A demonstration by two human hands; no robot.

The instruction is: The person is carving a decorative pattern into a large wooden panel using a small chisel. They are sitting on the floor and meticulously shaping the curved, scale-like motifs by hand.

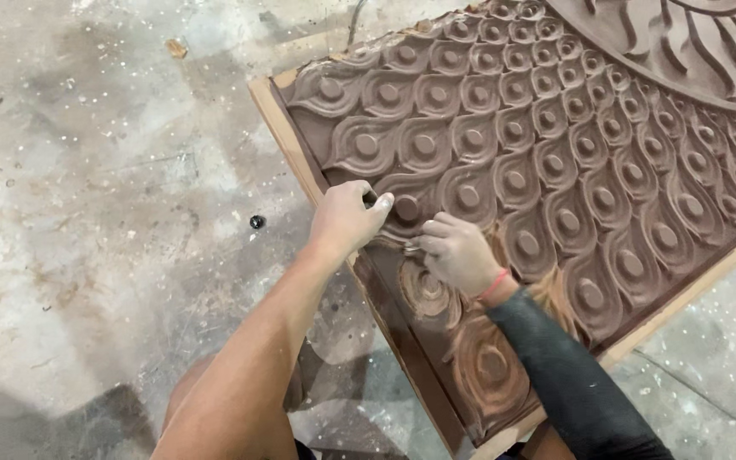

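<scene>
A large brown clay relief panel (555, 153) lies on a wooden board (278, 128) on the floor, covered in rows of raised feather-eye shapes. My left hand (347, 220) rests at the panel's near left edge, thumb pressed against one feather shape (406, 207). My right hand (457, 254), with a red band at the wrist and a dark sleeve, sits just right of it, fingers closed on a small metal tool (411, 248) whose tip touches the clay. Nearer me, the feather shapes (483, 362) look rougher and less finished.
Stained grey concrete floor (104, 187) spreads to the left and at the lower right. A small dark round object (256, 221) lies on the floor left of the board. A curved sunburst carving (692, 43) fills the panel's far right corner.
</scene>
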